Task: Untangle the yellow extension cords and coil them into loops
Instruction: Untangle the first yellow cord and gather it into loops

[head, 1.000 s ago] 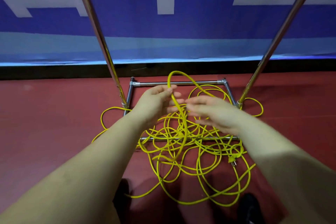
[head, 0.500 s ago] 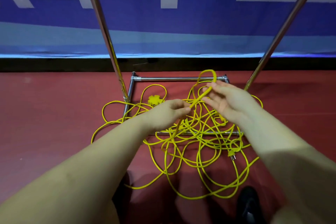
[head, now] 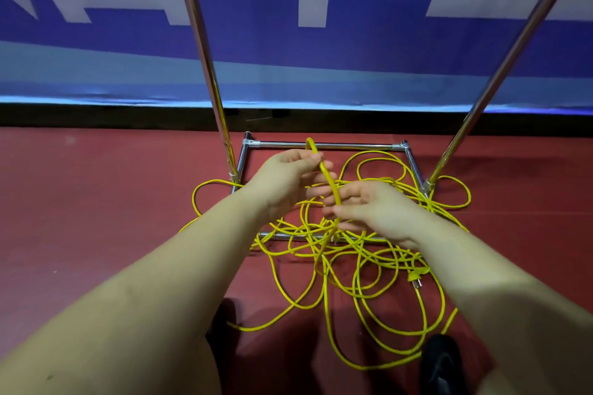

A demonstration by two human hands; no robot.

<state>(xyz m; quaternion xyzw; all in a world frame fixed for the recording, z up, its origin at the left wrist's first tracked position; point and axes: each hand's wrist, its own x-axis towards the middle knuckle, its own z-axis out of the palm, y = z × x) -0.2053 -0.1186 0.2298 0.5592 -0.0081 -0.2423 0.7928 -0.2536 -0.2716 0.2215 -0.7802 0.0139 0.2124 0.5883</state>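
Note:
A tangle of yellow extension cord point(head: 359, 266) lies on the red floor, spread over and around a chrome frame base. One strand point(head: 327, 175) rises from the pile between my hands. My left hand point(head: 288, 179) grips that strand near its top, where it bends into a small arc above the fingers. My right hand point(head: 362, 208) holds the same strand just below, thumb and fingers curled round it. A yellow plug point(head: 417, 276) lies in the pile at the right.
The chrome rack base point(head: 324, 145) frames the pile, with two slanted chrome poles point(head: 208, 74) rising left and right. A blue and white banner point(head: 288, 42) hangs behind. My dark shoes point(head: 442, 362) stand at the pile's near edge.
My left hand rose and moved right to grip the raised strand near its top. My right hand dropped and came left, taking the strand below the left hand.

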